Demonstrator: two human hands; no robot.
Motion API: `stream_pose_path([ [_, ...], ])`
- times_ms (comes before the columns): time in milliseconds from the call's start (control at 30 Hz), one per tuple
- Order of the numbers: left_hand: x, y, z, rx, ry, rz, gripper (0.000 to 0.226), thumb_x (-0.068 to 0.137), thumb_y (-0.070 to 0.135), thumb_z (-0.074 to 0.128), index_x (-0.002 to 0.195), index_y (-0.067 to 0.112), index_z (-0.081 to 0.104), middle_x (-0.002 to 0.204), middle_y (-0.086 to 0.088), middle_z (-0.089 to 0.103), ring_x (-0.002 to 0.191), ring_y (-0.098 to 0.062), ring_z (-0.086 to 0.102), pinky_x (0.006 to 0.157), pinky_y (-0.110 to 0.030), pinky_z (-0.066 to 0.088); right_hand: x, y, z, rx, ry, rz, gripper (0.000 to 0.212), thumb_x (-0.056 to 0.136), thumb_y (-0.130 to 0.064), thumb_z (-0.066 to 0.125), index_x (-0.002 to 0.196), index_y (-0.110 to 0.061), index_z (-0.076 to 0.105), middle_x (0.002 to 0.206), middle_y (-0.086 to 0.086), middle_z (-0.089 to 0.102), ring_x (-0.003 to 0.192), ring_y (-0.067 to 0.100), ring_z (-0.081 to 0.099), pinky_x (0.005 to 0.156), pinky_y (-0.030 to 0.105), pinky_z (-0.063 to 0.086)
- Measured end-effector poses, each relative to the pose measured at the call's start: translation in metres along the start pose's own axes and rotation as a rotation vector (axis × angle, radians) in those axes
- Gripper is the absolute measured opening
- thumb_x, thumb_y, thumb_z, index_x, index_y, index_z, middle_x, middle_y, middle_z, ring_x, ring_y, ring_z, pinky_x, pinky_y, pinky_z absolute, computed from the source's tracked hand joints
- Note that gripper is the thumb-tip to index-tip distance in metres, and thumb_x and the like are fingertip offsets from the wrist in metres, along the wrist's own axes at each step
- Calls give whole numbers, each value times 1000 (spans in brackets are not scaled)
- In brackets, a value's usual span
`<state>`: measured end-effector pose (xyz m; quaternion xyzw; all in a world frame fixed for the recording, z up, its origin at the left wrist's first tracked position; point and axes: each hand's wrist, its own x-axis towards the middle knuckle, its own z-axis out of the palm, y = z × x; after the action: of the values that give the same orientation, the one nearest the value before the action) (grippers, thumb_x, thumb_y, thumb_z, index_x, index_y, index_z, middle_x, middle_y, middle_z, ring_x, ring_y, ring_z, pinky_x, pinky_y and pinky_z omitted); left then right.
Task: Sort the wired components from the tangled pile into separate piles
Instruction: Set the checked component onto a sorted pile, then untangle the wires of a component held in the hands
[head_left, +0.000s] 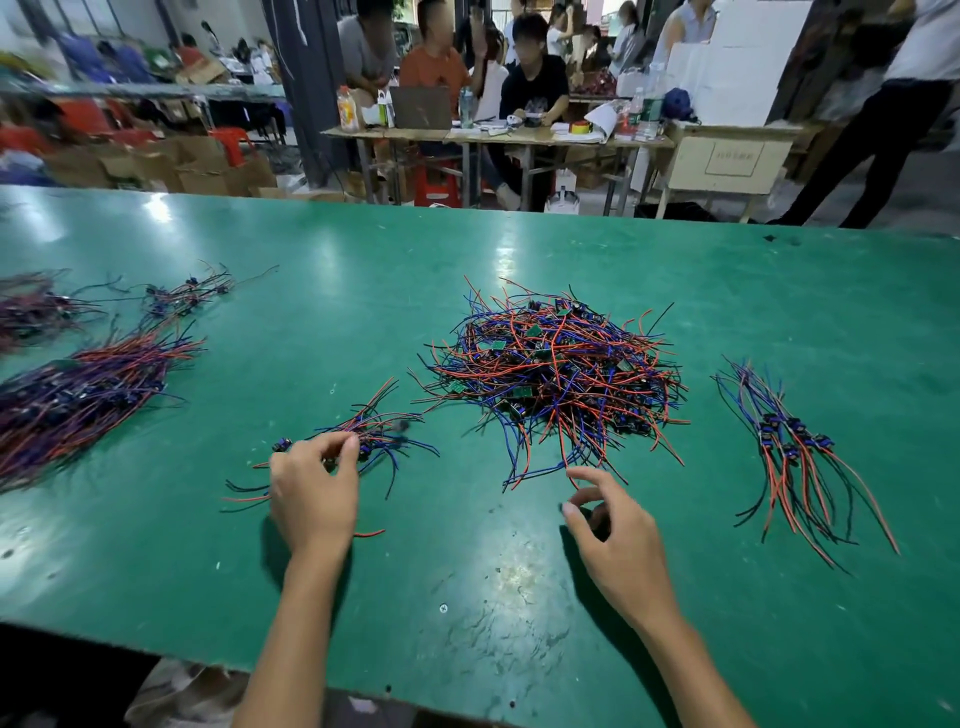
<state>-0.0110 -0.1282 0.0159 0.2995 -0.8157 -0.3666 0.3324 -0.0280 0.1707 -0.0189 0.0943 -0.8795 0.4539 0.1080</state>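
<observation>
Fingers of left hand (314, 493) pinch a small wire bundle (374, 431); right hand (618, 540) hovers loosely curled, empty.

Bare table (701, 322) btwn tangled pile (556, 374) & right bundle (795, 447).

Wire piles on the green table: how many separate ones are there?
6. Tangled pile at centre; small bundle under the left hand; neat pile at right; big pile, small cluster and blurred pile at left. More may lie out of frame.

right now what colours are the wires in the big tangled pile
Red, blue and black, in the head view: tangled pile.
</observation>
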Motion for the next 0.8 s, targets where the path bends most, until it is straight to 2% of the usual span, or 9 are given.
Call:
stream_pose_path([
  [100, -1, -4, -4, 205, 125, 44, 21, 85, 15, 75, 106, 20, 76, 111, -14, 61, 106, -36, 45, 87, -45, 44, 14, -10, 10, -359, -80, -57, 41, 100, -40, 54, 140, -47, 49, 94, -12, 54, 80, 12, 58, 77, 33, 49],
  [167, -16, 6, 1, 174, 164, 143, 24, 81, 11, 77, 104, 20, 75, 110, -12, 60, 102, -35, 45, 88, -44, 43, 20, -15, 16, -479, -73, -23, 31, 102, -47, 49, 132, -47, 55, 93, -10, 47, 81, 16, 59, 69, 30, 46],
  [233, -40, 19, 12, 94, 39, 266, 22, 83, 11, 76, 100, 24, 74, 104, -3, 61, 100, -29, 48, 90, -38, 41, 23, -17, 18, -508, -39, -9, 20, 101, -52, 48, 114, -43, 61, 87, -10, 46, 75, 14, 57, 61, 28, 40],
  [333, -73, 36, 36, 1, -320, 379, 13, 92, 23, 69, 103, 28, 73, 103, 7, 62, 104, -13, 50, 93, -30, 40, 18, -16, 16, -467, -33, -29, 18, 99, -50, 55, 99, -35, 63, 85, -10, 50, 77, 16, 59, 63, 31, 45],
  [400, -85, 47, 55, 15, -432, 392, 16, 98, 33, 59, 107, 28, 72, 105, 9, 63, 106, -11, 52, 92, -29, 39, 13, -14, 13, -402, -46, -73, 10, 97, -40, 62, 96, -31, 66, 86, -13, 48, 81, 17, 59, 65, 33, 44],
  [500, -85, 72, 80, 101, -478, 309, 28, 102, 43, 47, 108, 25, 67, 108, 3, 63, 107, -19, 56, 92, -35, 41, 1, -11, 6, -172, 67, -108, 6, 95, -23, 68, 90, -27, 67, 93, -17, 49, 88, 6, 55, 67, 26, 44],
  [600, -74, 90, 98, 286, -597, 270, 35, 95, 56, 55, 108, 25, 65, 111, 1, 60, 105, -22, 60, 91, -37, 46, -6, -10, -2, 12, 222, -108, 13, 95, -15, 68, 90, -26, 66, 94, -15, 57, 89, 1, 56, 73, 9, 41],
  [667, -69, 95, 103, 350, -634, 270, 30, 91, 52, 63, 100, 23, 66, 108, 0, 60, 101, -24, 62, 86, -35, 46, -6, -10, -4, 56, 269, -90, 13, 95, -13, 68, 90, -24, 66, 91, -13, 60, 86, 1, 57, 72, 7, 38],
  [800, -70, 89, 101, 349, -582, 257, 21, 95, 35, 58, 87, 18, 69, 100, -3, 64, 95, -28, 65, 81, -36, 49, -4, -11, -4, 173, 360, -13, 16, 98, -19, 65, 90, -32, 63, 88, -12, 64, 82, 6, 61, 69, 13, 43],
])
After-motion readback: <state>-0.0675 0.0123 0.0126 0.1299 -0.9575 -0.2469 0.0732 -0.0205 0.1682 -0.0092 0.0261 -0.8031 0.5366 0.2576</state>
